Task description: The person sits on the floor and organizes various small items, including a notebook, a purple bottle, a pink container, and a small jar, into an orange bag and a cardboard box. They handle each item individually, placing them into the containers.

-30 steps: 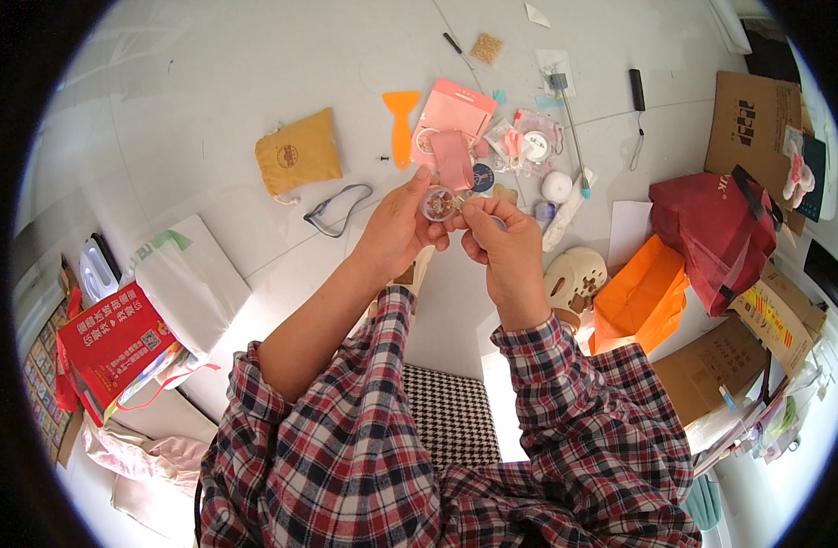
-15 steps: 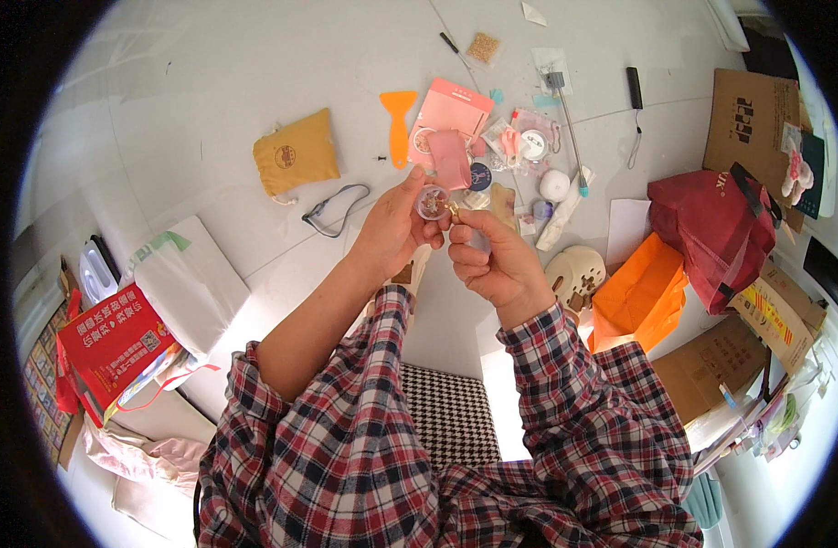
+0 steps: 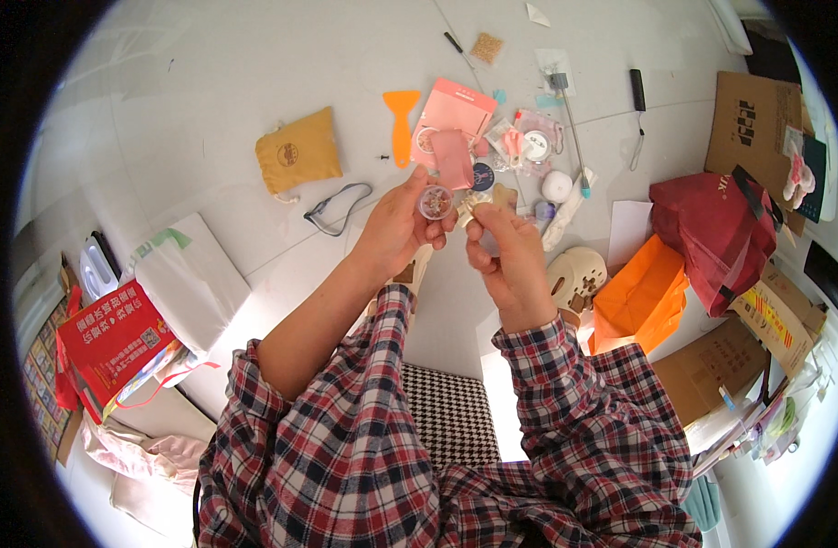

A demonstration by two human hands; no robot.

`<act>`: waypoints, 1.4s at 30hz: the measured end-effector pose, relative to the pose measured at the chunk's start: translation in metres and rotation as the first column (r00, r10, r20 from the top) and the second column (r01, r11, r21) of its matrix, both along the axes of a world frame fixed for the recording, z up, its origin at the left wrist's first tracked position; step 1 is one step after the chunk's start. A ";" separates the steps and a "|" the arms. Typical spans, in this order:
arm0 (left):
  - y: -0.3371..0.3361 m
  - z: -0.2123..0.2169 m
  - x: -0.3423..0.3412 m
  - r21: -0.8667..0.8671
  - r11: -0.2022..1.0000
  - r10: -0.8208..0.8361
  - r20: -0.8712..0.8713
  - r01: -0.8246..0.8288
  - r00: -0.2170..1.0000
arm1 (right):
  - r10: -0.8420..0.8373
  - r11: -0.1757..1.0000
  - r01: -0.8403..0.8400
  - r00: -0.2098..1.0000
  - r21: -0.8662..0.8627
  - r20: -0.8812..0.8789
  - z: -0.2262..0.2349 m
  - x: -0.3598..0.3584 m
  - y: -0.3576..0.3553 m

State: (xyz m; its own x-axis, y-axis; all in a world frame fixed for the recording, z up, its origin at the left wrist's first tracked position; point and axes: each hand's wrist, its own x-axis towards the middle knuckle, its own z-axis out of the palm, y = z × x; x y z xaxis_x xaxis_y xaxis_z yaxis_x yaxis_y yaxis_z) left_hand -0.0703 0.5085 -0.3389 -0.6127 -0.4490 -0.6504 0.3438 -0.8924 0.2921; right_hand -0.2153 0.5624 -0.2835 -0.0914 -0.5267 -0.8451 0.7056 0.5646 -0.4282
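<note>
My left hand [image 3: 403,215] is closed round a small clear round container [image 3: 434,203] with tiny pinkish bits inside. Close to its right, my right hand [image 3: 510,251] pinches a small pale gold piece [image 3: 467,212] whose exact kind is too small to make out. A clear, whitish round thing, perhaps a lid, shows partly under the right fingers. Just beyond the hands lie a pink pouch [image 3: 453,160], a dark blue round disc [image 3: 483,176] and a pink card [image 3: 465,105] on the floor.
An orange scraper [image 3: 402,128] and a yellow drawstring bag [image 3: 298,151] lie at the far left. White round case [image 3: 557,186], craft packets and a long rod [image 3: 571,128] lie right of centre. Orange bag [image 3: 640,297], maroon bag [image 3: 711,233] and cardboard boxes stand right; a red bag [image 3: 116,342] left.
My right hand has turned slightly, and the gold piece in its fingers now shows paler and broader beside the container. My left hand keeps its hold on the container.
</note>
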 end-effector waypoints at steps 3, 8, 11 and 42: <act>-0.001 0.005 0.000 0.010 1.000 -0.004 0.016 0.004 1.000 | -0.001 0.998 -0.016 0.965 -0.061 -0.262 0.003 0.003 0.000; -0.001 0.004 -0.001 -0.005 1.000 -0.022 0.021 0.022 1.000 | 0.048 0.988 -0.105 0.905 -0.114 -0.423 0.009 0.010 -0.002; -0.002 0.007 -0.002 0.006 1.000 -0.028 0.032 0.028 0.999 | 0.099 0.975 -0.185 0.854 -0.121 -0.510 0.007 0.012 -0.001; 0.027 0.007 -0.010 -0.014 0.990 -0.132 0.210 0.138 0.969 | 0.233 0.651 -0.759 0.208 -0.006 -0.950 -0.012 0.020 0.025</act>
State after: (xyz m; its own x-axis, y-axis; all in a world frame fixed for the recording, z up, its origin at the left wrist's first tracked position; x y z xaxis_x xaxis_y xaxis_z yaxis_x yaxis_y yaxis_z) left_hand -0.0802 0.5353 -0.3323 -0.5217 -0.3916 -0.7579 0.1501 -0.9167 0.3703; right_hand -0.1948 0.5870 -0.2958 -0.1406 -0.9746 -0.1741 -0.5462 0.2230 -0.8074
